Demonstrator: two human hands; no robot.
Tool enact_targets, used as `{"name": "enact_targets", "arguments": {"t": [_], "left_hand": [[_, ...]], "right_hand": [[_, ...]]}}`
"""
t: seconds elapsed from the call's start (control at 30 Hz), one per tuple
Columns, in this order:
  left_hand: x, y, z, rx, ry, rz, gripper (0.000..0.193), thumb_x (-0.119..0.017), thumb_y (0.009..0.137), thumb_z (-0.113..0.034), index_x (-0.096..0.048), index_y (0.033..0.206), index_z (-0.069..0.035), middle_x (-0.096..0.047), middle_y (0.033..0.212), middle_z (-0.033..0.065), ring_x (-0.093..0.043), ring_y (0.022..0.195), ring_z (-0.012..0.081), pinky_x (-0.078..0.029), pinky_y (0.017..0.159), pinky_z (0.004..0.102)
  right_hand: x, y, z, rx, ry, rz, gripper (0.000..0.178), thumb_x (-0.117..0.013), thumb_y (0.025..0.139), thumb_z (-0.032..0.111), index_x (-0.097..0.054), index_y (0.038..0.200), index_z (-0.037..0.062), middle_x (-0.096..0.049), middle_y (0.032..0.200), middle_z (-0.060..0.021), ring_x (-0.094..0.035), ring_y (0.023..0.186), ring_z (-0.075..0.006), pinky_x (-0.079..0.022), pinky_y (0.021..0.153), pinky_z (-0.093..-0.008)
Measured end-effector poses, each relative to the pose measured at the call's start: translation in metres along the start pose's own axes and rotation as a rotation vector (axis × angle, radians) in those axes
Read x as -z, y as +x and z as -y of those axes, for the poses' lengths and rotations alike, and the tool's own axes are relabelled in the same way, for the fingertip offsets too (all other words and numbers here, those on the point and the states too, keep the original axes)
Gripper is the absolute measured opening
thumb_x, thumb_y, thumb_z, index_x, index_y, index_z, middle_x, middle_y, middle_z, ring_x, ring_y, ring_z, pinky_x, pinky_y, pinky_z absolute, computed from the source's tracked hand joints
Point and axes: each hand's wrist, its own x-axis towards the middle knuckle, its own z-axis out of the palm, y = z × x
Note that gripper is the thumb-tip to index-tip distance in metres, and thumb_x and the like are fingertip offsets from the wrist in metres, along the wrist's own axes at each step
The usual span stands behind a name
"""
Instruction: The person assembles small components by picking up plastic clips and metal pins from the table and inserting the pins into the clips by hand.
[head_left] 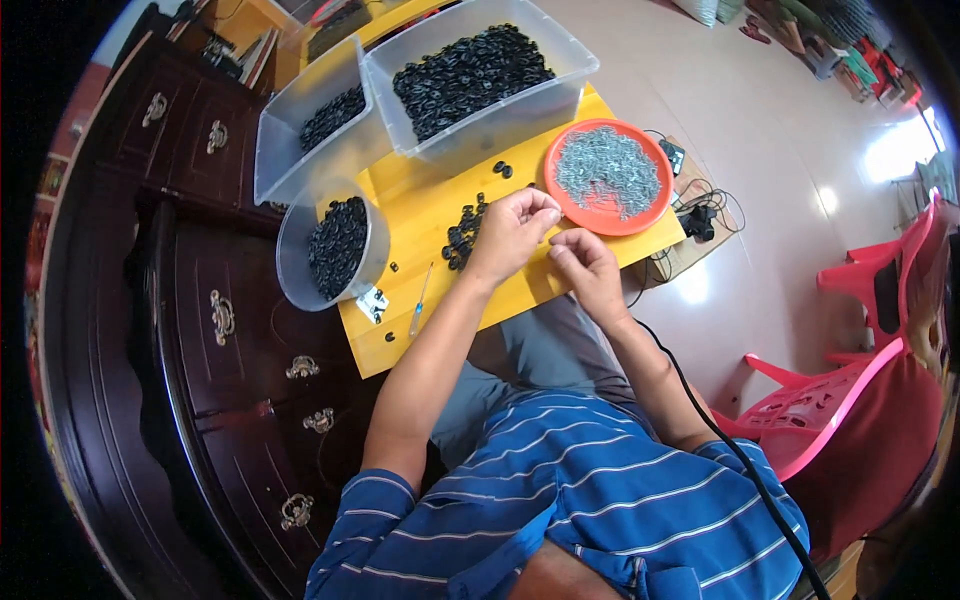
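Above the right part of the yellow table, my left hand is closed, its thumb and fingers pinched together by the near rim of an orange-red plate. Just to its right, my right hand is also closed in a pinch, its fingertips close to those of the left. Whatever the fingers hold is too small to make out. The plate bears a heap of small silvery metal pieces. Beside my left hand lies a loose group of small black parts, partly hidden by the hand.
Two clear plastic bins and a round clear tub hold many black parts. A thin screwdriver lies near the table's front edge. Dark drawers stand at left, pink chairs at right. A black cable passes my right forearm.
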Motion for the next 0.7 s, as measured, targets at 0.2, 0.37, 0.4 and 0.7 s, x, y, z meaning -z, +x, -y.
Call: {"name": "enact_targets", "arguments": {"t": [0.2, 0.37, 0.4, 0.7], "left_hand": [[0.02, -0.049, 0.002, -0.043, 0.052, -0.037, 0.006, -0.065, 0.095, -0.004, -0.067, 0.095, 0.002, -0.069, 0.084, 0.002, -0.064, 0.075, 0.0065, -0.053, 0.067, 0.0239], [0.031, -0.076, 0.0, -0.124, 0.097, -0.07, 0.004, -0.063, 0.094, 0.001, -0.066, 0.094, 0.003, -0.071, 0.083, 0.0052, -0.069, 0.075, 0.01, -0.056, 0.067, 0.0267], [0.033, -0.082, 0.002, -0.127, 0.092, -0.079, 0.004, -0.063, 0.094, 0.001, -0.066, 0.094, 0.003, -0.071, 0.083, 0.0052, -0.069, 0.075, 0.01, -0.056, 0.067, 0.0267], [0.052, -0.126, 0.043, 0.003, 0.001, -0.254, 0.006, -0.067, 0.095, -0.006, -0.068, 0.093, -0.001, -0.065, 0.079, -0.0025, -0.057, 0.064, 0.0043, -0.047, 0.058, 0.0208]], "right_hand": [[-0.015, -0.004, 0.014, -0.173, 0.2, 0.134, 0.02, -0.058, 0.104, 0.026, -0.065, 0.098, 0.0078, -0.064, 0.086, 0.0011, -0.051, 0.075, -0.0046, -0.041, 0.069, -0.0202], [-0.028, -0.008, 0.007, -0.205, 0.192, 0.224, 0.019, -0.06, 0.103, 0.026, -0.064, 0.096, 0.0084, -0.064, 0.085, 0.0013, -0.051, 0.073, -0.0051, -0.042, 0.068, -0.0207], [-0.031, -0.009, 0.007, -0.21, 0.176, 0.258, 0.019, -0.061, 0.103, 0.026, -0.064, 0.096, 0.0088, -0.064, 0.085, 0.0014, -0.051, 0.072, -0.0053, -0.042, 0.067, -0.0208], [-0.057, -0.024, -0.011, 0.008, -0.355, 0.259, 0.016, -0.065, 0.099, 0.018, -0.066, 0.093, 0.0025, -0.063, 0.075, 0.0015, -0.056, 0.07, -0.0062, -0.047, 0.064, -0.0246]]}}
